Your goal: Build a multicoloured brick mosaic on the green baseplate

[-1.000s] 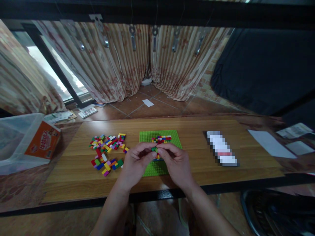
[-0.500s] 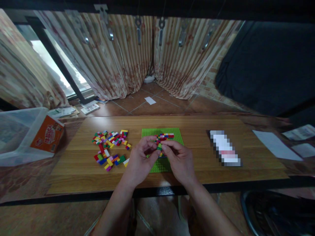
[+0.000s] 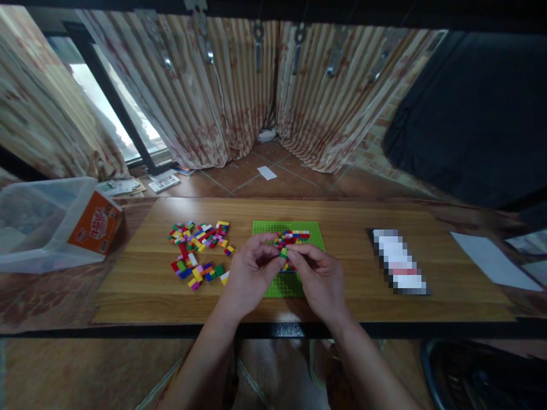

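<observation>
Between the fingertips of both hands is a small green toy brick [image 3: 284, 252], pinched above the green baseplate [image 3: 314, 229]. My left hand [image 3: 252, 272] is closed on it from the left, thumb and forefinger together. My right hand [image 3: 320, 276] grips it from the right in the same way. Behind the fingers, a built patch of coloured bricks [image 3: 299, 234] stands on the baseplate, partly hidden by my hands. Left of my left hand lies a loose heap of mixed coloured bricks [image 3: 206, 234], with a white brick [image 3: 224, 278] close to the wrist.
On the wooden table [image 3: 141, 285], a blurred-out phone-like object [image 3: 400, 262] lies to the right. A clear plastic bin [image 3: 38, 222] with an orange label stands at the left. White paper [image 3: 491, 259] lies at the right edge. Striped curtains [image 3: 226, 102] hang behind.
The whole view has shifted and tilted slightly, so the table things appear further right. Both hands keep their pinch on the green brick over the baseplate.
</observation>
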`<state>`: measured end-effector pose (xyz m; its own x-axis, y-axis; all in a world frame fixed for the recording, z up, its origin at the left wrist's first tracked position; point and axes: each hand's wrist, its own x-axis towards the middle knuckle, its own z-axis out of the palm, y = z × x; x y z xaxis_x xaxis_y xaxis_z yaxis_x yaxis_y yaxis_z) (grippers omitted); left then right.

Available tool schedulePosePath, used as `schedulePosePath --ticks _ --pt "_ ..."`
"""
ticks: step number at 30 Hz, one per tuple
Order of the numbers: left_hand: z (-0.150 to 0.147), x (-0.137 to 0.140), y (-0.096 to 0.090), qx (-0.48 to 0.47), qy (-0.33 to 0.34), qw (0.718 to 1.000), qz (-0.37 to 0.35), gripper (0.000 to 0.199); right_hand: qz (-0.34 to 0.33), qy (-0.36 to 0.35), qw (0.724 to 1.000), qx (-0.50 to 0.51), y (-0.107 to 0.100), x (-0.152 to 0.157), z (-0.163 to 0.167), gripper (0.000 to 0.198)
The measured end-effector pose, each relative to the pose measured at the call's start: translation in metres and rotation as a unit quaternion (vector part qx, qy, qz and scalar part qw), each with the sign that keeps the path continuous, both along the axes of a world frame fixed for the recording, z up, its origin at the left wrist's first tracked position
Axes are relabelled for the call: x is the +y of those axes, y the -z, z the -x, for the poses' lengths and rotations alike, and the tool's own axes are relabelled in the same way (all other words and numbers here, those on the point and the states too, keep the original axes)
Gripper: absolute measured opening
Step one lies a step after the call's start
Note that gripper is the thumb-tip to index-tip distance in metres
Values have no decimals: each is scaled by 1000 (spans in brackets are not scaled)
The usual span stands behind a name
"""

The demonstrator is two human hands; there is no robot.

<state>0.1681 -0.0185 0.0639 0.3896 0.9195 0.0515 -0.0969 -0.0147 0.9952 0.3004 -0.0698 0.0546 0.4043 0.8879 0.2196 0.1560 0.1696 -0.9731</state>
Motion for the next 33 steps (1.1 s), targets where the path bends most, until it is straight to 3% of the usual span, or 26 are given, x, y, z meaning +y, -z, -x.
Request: schedulePosePath --ticks 19,33 --pt "2 0 -3 -29 -18 999 33 36 -25 -9 997 -70 -3 -3 2 12" --pt "3 4 -2 -31 -2 998 48 25 12 1 1000 -6 2 0 4 17"
